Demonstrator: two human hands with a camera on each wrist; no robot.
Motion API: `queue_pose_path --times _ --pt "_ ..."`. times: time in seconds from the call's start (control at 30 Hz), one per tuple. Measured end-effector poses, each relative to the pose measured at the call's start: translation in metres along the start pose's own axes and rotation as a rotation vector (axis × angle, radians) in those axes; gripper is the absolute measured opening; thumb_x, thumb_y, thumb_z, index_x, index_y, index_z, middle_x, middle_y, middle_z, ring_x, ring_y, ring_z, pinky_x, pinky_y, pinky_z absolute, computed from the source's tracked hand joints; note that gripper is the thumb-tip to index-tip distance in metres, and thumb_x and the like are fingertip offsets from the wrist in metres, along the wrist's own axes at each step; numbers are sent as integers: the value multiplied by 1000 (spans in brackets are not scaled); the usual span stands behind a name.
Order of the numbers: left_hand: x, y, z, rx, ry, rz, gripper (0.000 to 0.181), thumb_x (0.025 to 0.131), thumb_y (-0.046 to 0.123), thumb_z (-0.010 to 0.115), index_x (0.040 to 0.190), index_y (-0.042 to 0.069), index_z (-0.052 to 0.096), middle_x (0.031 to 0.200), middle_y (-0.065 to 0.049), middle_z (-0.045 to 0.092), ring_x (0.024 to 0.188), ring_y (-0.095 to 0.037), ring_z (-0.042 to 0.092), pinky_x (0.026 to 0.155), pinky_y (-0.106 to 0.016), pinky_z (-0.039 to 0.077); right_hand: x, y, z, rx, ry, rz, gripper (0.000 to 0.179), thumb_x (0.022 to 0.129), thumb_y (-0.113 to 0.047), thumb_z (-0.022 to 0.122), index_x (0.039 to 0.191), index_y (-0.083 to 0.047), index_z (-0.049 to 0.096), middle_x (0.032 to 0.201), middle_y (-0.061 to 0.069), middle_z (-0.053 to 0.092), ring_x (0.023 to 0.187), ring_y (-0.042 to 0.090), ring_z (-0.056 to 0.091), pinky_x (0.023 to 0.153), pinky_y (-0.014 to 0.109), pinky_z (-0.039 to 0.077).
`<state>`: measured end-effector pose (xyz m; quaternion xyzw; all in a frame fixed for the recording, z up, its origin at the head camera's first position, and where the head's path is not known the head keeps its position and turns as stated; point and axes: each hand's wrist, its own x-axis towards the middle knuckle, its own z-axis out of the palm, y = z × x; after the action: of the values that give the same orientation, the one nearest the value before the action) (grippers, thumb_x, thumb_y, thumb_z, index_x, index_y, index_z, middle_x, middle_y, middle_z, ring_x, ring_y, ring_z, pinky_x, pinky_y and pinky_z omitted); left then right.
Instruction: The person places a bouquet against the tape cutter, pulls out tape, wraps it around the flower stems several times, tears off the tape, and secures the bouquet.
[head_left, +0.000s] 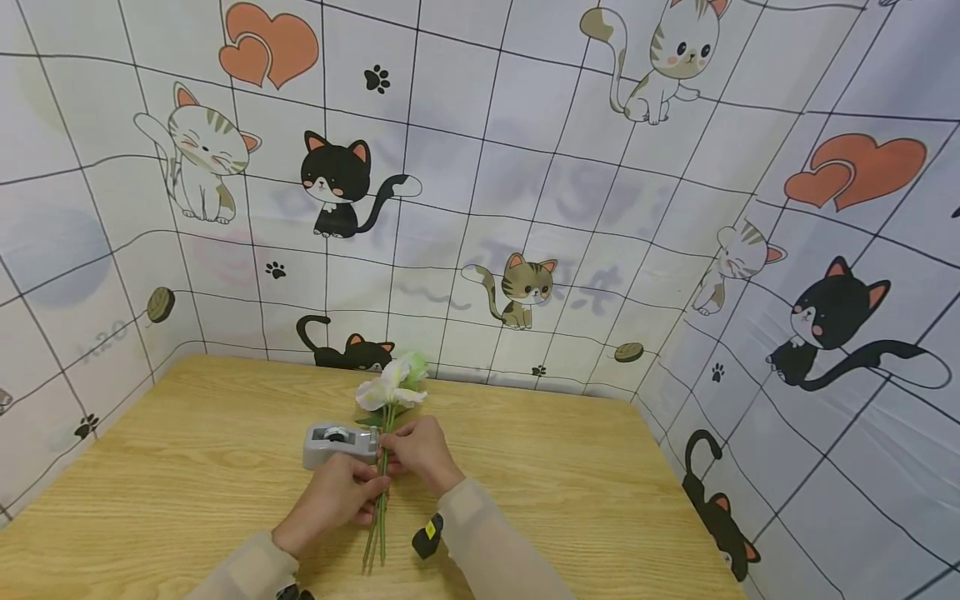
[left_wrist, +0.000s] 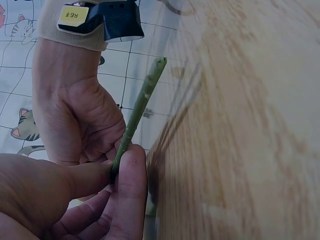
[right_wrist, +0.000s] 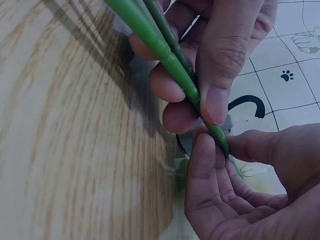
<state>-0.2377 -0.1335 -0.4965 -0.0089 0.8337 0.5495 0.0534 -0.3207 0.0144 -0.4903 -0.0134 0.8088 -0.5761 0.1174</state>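
A small bunch of white flowers [head_left: 390, 387] lies across both hands, its green stems [head_left: 375, 533] running toward the near edge of the table. Midway along them, my left hand [head_left: 339, 493] pinches the stems between thumb and fingers. Higher up, just below the blooms, my right hand [head_left: 424, 450] pinches the same stems [right_wrist: 175, 65]. The left wrist view shows the cut stem ends [left_wrist: 150, 85] sticking out past the left thumb. Right beside the right fingertips stands a grey tape dispenser [head_left: 318, 450] with a roll in it.
The wooden table [head_left: 570, 483] spreads out on both sides of the hands. Behind it and along the sides hangs a white cloth [head_left: 450, 233] with a grid and cartoon cats. A black wrist camera [head_left: 428, 536] sits at the right cuff.
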Motion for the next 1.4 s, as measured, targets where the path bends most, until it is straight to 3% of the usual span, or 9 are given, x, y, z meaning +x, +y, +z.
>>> queue_pose_path --times 0.33,0.53,0.93,1.13,1.4 --pt "1 -2 -1 -18 -18 -12 18 112 9 78 102 -4 86 76 -6 78 65 -10 72 60 -25 67 3 -2 0 -13 -9 17 19 107 -8 83 92 2 89 85 9 87 73 13 84 70 28 72" --pt "0 -7 0 15 -38 40 19 111 7 79 97 -4 87 76 -4 80 66 -9 72 60 -26 67 4 5 -1 -59 -13 9 29 108 -4 80 81 6 86 78 11 86 66 17 85 71 28 72" --pt "-2 -1 2 -27 -53 18 16 110 9 81 105 -5 86 83 -4 83 72 -11 76 64 -28 69 -5 1 -18 33 -62 -7 16 109 -7 81 102 6 87 93 18 89 83 26 90 76 34 75" --pt "-4 1 4 -84 -93 54 16 110 8 80 110 -8 84 89 -9 85 75 -13 79 65 -29 70 -8 3 -29 104 -70 -33 17 109 -10 82 107 5 86 99 20 89 85 23 88 79 38 75" --pt "-2 1 7 -133 -143 124 21 111 9 81 117 -11 82 98 -13 87 82 -15 81 68 -27 70 -19 -1 -44 174 -84 -71 22 109 -14 84 116 7 85 105 22 89 100 36 90 92 47 75"
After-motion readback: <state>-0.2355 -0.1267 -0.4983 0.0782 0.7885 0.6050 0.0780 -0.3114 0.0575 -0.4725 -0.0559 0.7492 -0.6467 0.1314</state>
